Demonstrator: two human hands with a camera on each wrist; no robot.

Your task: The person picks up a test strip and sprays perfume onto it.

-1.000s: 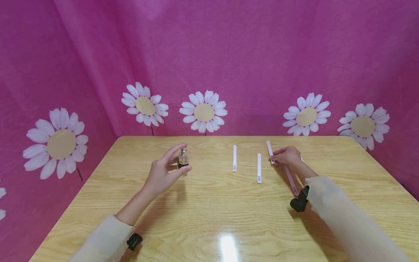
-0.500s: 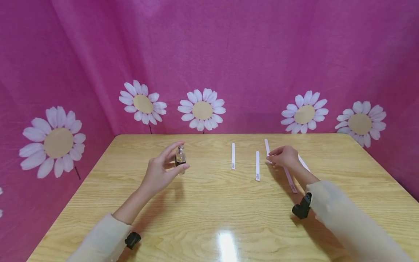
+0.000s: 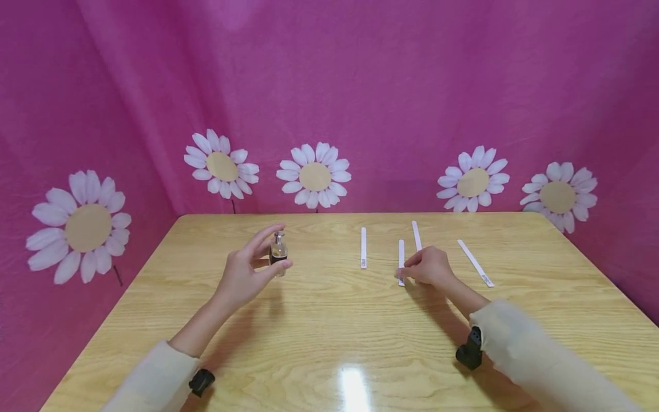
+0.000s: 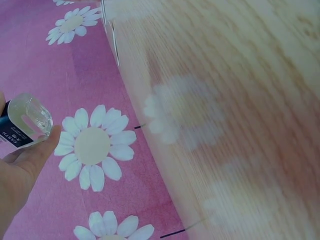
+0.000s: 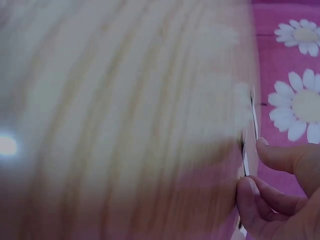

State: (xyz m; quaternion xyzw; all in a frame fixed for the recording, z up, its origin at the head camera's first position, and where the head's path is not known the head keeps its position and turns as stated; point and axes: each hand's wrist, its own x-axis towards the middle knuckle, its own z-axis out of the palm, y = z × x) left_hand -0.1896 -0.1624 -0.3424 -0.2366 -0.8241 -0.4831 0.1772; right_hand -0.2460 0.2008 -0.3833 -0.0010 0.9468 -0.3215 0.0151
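Left wrist view: bottle (image 4: 25, 120) label reads "EARTH", left hand (image 4: 20, 170) pinching.

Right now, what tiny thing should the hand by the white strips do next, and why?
Probably pinch and lift that strip. The right hand has its fingertips at the strip's near end, which lies flat on the table, while the left hand holds the small bottle up.

Four paper strips (image 3: 363, 247), one bottle (image 3: 278, 249)
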